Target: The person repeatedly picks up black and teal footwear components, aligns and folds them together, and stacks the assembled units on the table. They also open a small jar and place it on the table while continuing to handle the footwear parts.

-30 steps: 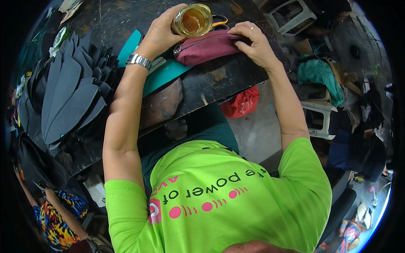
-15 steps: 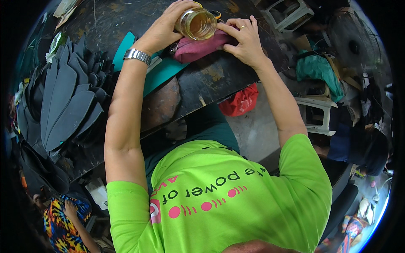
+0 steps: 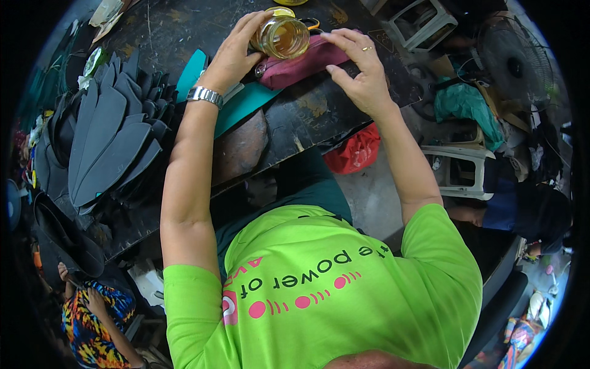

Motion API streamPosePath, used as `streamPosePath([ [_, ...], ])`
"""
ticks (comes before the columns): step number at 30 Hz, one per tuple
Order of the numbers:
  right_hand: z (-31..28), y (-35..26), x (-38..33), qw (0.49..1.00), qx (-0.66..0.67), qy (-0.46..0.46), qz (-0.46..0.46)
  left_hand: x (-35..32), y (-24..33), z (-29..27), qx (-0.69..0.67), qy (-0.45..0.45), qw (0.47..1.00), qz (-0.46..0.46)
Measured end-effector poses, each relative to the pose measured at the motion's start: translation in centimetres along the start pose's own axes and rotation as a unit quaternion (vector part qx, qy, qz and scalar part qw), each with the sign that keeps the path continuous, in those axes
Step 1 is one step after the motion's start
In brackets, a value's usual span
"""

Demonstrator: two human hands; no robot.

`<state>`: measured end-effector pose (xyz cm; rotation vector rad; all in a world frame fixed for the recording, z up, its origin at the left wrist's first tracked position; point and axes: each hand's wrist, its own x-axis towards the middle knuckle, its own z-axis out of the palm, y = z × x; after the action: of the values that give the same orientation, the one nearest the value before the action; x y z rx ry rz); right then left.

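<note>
My left hand (image 3: 233,52), with a metal watch on the wrist, is closed around the left side of a glass jar (image 3: 289,38) holding amber liquid. A yellow round lid-like piece (image 3: 281,11) shows just behind the jar. Below and right of the jar lies a maroon zip pouch (image 3: 301,66) on the dark table. My right hand (image 3: 365,74) is at the pouch's right end, thumb and fingers apart, holding nothing; whether a fingertip touches the pouch, I cannot tell. Yellow-orange scissors-like handles (image 3: 313,24) stick out behind the pouch.
A teal sheet (image 3: 246,106) lies under my left wrist. Stacked dark grey leaf-shaped pieces (image 3: 114,141) fill the table's left. A red bag (image 3: 353,150) is below the table edge. White stools (image 3: 424,24) and a fan (image 3: 513,61) stand right. Another person's hand (image 3: 95,301) appears lower left.
My right hand's thumb and fingers have come off the pouch's end and spread wider. The left hand stays on the jar, whose tilt has changed slightly. The view has shifted a little.
</note>
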<state>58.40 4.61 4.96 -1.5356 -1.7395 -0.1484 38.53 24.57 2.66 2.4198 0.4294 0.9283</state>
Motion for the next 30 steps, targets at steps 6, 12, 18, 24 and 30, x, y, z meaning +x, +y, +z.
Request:
streamPosePath([
  [6, 3.5, -2.1, 2.3, 0.993, 0.084, 0.073, 0.037, -0.7, -0.1, 1.1, 0.023, 0.030, 0.999, 0.008],
  [12, 5.5, -2.6, 3.4, 0.994, 0.024, 0.104, 0.015, -1.1, 2.2, 0.6, 0.038, 0.054, 0.998, -0.015],
  [18, 4.5, -2.3, 4.1, 0.986, 0.107, 0.126, 0.027, -5.3, 6.0, 0.7, -0.048, 0.013, 0.994, -0.101],
  [24, 2.5, -1.5, 3.7, 0.998, 0.055, 0.024, 0.001, -5.2, 7.0, 2.0, 0.054, 0.020, 0.986, -0.154],
  [30, 2.4, -1.6, 2.7, 0.999, 0.015, 0.046, -0.004, -6.1, 7.8, 0.7, 0.024, 0.055, 0.992, -0.115],
])
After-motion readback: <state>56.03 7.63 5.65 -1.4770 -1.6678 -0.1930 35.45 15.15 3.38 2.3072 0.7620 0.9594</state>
